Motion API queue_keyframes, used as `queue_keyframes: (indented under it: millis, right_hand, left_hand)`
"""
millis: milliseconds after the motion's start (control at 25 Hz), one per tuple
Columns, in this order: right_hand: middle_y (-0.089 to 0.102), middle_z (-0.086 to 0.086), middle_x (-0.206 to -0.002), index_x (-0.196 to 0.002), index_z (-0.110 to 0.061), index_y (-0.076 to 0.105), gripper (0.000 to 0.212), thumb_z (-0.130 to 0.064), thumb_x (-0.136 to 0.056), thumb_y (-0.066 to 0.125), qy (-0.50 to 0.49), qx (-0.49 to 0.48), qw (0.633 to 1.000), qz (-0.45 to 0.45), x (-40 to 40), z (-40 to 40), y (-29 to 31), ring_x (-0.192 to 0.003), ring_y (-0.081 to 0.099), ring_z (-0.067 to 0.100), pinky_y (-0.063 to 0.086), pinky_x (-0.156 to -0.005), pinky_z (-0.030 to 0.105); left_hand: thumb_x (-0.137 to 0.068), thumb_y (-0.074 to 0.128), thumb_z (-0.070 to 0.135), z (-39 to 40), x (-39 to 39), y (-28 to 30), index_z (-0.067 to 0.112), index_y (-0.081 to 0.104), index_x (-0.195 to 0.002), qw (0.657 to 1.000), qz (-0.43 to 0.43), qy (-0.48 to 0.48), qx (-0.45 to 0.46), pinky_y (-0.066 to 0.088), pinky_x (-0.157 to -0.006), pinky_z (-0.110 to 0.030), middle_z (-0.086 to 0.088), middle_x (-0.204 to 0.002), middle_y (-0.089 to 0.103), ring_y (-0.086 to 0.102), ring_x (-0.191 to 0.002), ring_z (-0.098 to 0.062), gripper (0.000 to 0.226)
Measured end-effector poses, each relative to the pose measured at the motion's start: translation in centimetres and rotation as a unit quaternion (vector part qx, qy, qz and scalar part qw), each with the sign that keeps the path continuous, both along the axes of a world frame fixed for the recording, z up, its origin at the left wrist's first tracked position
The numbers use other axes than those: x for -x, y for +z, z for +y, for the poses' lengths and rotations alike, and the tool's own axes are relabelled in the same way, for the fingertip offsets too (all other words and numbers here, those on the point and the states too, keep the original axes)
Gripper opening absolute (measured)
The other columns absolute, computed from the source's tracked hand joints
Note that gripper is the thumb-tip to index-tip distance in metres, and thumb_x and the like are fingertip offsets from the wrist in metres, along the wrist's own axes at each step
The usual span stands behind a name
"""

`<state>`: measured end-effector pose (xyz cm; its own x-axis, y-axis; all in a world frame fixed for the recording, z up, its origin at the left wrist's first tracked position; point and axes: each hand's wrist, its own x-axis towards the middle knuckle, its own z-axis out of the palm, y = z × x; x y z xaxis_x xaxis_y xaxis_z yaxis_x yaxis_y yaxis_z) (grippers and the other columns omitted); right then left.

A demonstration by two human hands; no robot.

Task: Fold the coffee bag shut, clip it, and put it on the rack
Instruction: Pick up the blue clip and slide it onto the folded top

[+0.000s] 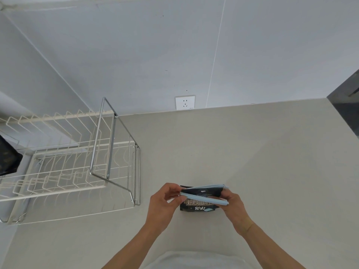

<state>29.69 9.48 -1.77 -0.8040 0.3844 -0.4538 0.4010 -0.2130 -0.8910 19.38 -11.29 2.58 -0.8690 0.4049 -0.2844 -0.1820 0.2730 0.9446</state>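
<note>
Both arms reach forward from the bottom of the view and meet over the pale bench [252, 152]. The left hand [163, 204] is bent at the wrist, and its fingers [172, 188] pinch the left end of a long light blue clip [204, 198]. The right hand [234, 204] curls around the right end of the clip, where the two blue bars join. The clip is open like a thin beak, with one bar behind the top of the coffee bag [200, 202] and one bar in front. Both hands are closed on the clip and the bag.

The coffee bag is black with pale writing on it. It stands on the bench just in front of the person, between the two hands. The hands cover both sides of the bag, so its edges are hidden. The writing is too small to read well. It is hard to tell how the top of the bag is folded.

To the left, well apart from the bag, is a white wire dish rack [58, 166] with a shiny metal frame [116, 152]. Its left side is cut off by the edge of the view. A dark thing [7, 158] sits at the far left, mostly cut off too. A white wall socket [185, 102] is on the grey wall behind the bench. Something dark [345, 101] stands at the right edge.
</note>
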Motion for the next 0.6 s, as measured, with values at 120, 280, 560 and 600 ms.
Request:
queue_keyframes:
  millis: [120, 280, 560, 600]
  right_hand:
    - [0.073, -0.002, -0.100, -0.076, -0.034, 0.080, 0.044, 0.009, -0.076, 0.071, -0.001, -0.004, 1.000, -0.003, -0.1, 0.1, -0.1, -0.078, 0.069, -0.002, 0.053, -0.062, 0.011]
    - [0.073, 0.002, -0.101, -0.074, -0.038, 0.079, 0.050, 0.011, -0.075, 0.071, 0.008, -0.022, 1.000, -0.003, -0.1, -0.1, 0.2, -0.078, 0.070, -0.003, 0.053, -0.063, 0.010]
    - [0.075, -0.004, -0.092, -0.077, -0.035, 0.078, 0.036, 0.001, -0.075, 0.077, -0.016, 0.003, 0.999, -0.028, -0.3, -0.4, 0.7, -0.072, 0.069, -0.001, 0.052, -0.061, 0.010]
    - [0.075, -0.002, -0.090, -0.078, -0.032, 0.079, 0.032, -0.001, -0.074, 0.078, -0.022, 0.014, 0.999, -0.028, -0.3, -0.4, 0.8, -0.074, 0.070, 0.003, 0.053, -0.062, 0.011]
  left_hand:
    - [-0.074, 0.080, 0.007, 0.3, -0.1, 0.0, 0.033, 0.067, -0.091, 1.000, 0.015, -0.010, 0.011, 0.057, -0.081, -0.024, 0.012, -0.094, 0.074, 0.070, -0.091, -0.012, 0.034]
    - [-0.071, 0.083, 0.016, 0.6, 0.5, 0.7, 0.040, 0.068, -0.098, 0.992, 0.056, -0.091, 0.062, 0.051, -0.081, -0.011, 0.021, -0.098, 0.073, 0.066, -0.096, 0.001, 0.039]
    - [-0.075, 0.075, 0.037, 4.0, 1.6, 2.6, 0.031, 0.062, -0.121, 0.922, 0.174, -0.278, 0.208, 0.051, -0.086, -0.025, 0.014, -0.108, 0.063, 0.060, -0.096, -0.004, 0.048]
    - [-0.076, 0.073, 0.039, 4.2, 1.7, 2.6, 0.032, 0.062, -0.120, 0.913, 0.181, -0.293, 0.217, 0.051, -0.085, -0.028, 0.015, -0.107, 0.062, 0.060, -0.094, -0.005, 0.046]
